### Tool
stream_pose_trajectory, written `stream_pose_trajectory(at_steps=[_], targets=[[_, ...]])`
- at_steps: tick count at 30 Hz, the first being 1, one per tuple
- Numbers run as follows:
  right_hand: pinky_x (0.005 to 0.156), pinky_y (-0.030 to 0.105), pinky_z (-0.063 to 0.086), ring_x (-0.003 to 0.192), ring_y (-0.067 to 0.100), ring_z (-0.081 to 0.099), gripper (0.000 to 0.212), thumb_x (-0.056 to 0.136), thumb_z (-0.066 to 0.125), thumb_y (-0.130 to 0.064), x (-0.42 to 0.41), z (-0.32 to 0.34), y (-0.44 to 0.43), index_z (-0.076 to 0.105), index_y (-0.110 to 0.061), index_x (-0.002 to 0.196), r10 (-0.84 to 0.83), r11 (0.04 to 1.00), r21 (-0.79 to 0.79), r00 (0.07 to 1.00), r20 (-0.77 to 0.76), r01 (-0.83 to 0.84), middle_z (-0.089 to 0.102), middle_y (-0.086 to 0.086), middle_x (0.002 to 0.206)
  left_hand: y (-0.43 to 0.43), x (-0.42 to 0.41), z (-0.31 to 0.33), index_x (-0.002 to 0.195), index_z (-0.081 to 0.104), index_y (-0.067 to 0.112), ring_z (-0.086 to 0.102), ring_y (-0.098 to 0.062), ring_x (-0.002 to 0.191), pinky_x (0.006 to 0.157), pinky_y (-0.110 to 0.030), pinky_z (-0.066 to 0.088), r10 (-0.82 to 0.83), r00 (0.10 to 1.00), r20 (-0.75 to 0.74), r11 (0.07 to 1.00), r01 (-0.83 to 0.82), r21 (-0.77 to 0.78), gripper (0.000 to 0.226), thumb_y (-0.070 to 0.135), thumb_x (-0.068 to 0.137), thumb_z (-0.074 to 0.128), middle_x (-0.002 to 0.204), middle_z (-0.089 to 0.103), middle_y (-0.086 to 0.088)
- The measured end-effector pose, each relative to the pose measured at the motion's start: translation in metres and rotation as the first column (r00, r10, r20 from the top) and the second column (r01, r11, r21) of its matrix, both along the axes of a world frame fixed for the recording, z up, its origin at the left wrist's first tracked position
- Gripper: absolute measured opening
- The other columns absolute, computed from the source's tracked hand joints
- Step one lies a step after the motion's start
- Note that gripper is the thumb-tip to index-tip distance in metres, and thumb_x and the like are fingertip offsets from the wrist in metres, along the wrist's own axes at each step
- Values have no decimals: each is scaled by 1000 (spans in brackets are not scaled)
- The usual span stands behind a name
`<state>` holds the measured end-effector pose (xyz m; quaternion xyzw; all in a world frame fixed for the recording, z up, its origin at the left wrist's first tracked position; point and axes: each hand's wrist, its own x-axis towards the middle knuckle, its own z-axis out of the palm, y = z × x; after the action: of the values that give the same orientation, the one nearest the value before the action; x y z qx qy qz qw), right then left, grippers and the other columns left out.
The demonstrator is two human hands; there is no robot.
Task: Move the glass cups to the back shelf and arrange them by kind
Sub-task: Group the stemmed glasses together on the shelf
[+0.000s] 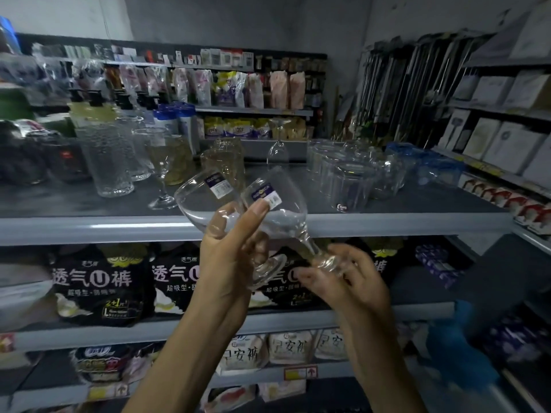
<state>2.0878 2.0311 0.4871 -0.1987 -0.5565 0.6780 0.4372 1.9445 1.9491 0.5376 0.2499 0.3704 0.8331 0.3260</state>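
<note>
Item 1. Left hand point(229, 257): raised in front of the shelf edge, fingers curled round the stem of the left wine glass point(202, 201), thumb and forefinger lying against the bowls.

Item 2. Right hand point(354, 281): just beside the left and a little lower, fingers curled about the foot of the right wine glass point(275, 204).

Item 3. Both wine glasses: clear, stemmed, each with a dark label near the rim. They are held off the shelf and tilted, rims up and away to the left, feet toward the person. The bowls touch side by side.

Item 4. Grey shelf point(89, 228): front edge directly behind the held glasses. Black packs point(98, 281) with white lettering fill the tier beneath.

Item 5. On the shelf top, left: tall textured tumblers point(104, 162) in a group, with one upright stemmed glass point(162, 177) just to their right.

Item 6. Shelf top, centre: a yellowish ribbed glass point(223, 162). Behind it, a further stemmed glass point(278, 144) appears to stand upside down.

Item 7. Shelf top, right: a cluster of clear round glass vessels point(348, 180), too blurred to tell their kind. Blue-wrapped goods point(432, 165) sit beyond them.

Item 8. Far wall: racks of soft packets point(238, 84).
</note>
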Motion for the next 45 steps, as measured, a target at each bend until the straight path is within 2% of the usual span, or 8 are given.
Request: stream_pose_trajectory(at_steps=[3, 8, 13, 17, 21, 32, 38, 45], targets=[[87, 36, 61, 105, 35, 74, 85, 59, 94, -48, -4, 7, -4, 61, -6, 126, -100, 988, -136, 961, -259, 66, 75, 19, 110, -4, 1, -11, 107, 64, 15, 39, -6, 44, 51, -21, 46, 11, 1000, -14, 999, -12, -49, 53, 36, 69, 93, 100, 62, -11], [88, 33, 60, 109, 30, 73, 35, 88, 63, -23, -2, 27, 7, 67, -4, 118, -137, 986, -133, 931, -337, 97, 76, 13, 108, -12, 1, -21, 131, 56, -9, 36, -8, 43, 39, -19, 33, 12, 998, -66, 986, -23, -166, 84, 36, 69, 91, 57, 45, 4], [88, 37, 61, 101, 26, 76, 42, 81, 70, -25, 2, 70, 32, 66, -4, 118, -154, 981, 72, 946, -284, 182, 76, 8, 107, -21, -5, -22, 103, 74, 25, 41, -12, 54, 56, -26, 35, -1, 988, -155, 964, -40, -262, 46, 55, 70, 85, 115, 76, -8], [84, 34, 63, 103, 24, 75, 48, 75, 83, -30, -6, 115, 62, 70, -15, 118, -168, 925, 320, 976, -142, 206, 76, 4, 113, -20, -2, -12, 114, 76, 17, 53, -26, 76, 76, -40, 38, -1, 988, -154, 953, -45, -301, 57, 65, 93, 52, 110, 74, -21], [82, 38, 64, 97, 20, 76, 35, 81, 87, -27, -38, 161, 105, 73, -20, 112, -198, 831, 536, 980, 34, 149, 76, 0, 109, 1, -7, 0, 123, 67, 14, 64, -15, 73, 70, -31, 49, 54, 991, -124, 970, -81, -229, 56, 56, 86, 64, 106, 78, -10], [82, 46, 64, 88, 25, 77, 50, 69, 95, -29, -171, 195, 233, 72, -3, 106, -164, 762, 614, 857, 489, -204, 75, 12, 100, 70, -13, 15, 115, 73, 29, 76, -23, 96, 81, -38, 57, 264, 942, -208, 945, -296, -143, 51, 49, 69, 81, 107, 79, -7], [79, 52, 64, 82, 30, 78, 48, 66, 96, -41, -212, 186, 270, 77, -1, 83, -237, 698, 654, 768, 596, -292, 78, 13, 80, 98, -10, 18, 108, 75, 29, 72, -20, 80, 74, -37, 57, 342, 921, -189, 922, -367, -122, 54, 45, 60, 93, 97, 79, -5], [83, 50, 63, 91, 25, 74, 65, 57, 97, -49, -234, 167, 293, 69, -7, 98, -251, 723, 637, 758, 602, -267, 73, 7, 95, 112, -32, 23, 101, 79, 29, 71, -20, 79, 65, -29, 57, 310, 936, -166, 938, -329, -107, 42, 47, 66, 91, 101, 78, -12]])
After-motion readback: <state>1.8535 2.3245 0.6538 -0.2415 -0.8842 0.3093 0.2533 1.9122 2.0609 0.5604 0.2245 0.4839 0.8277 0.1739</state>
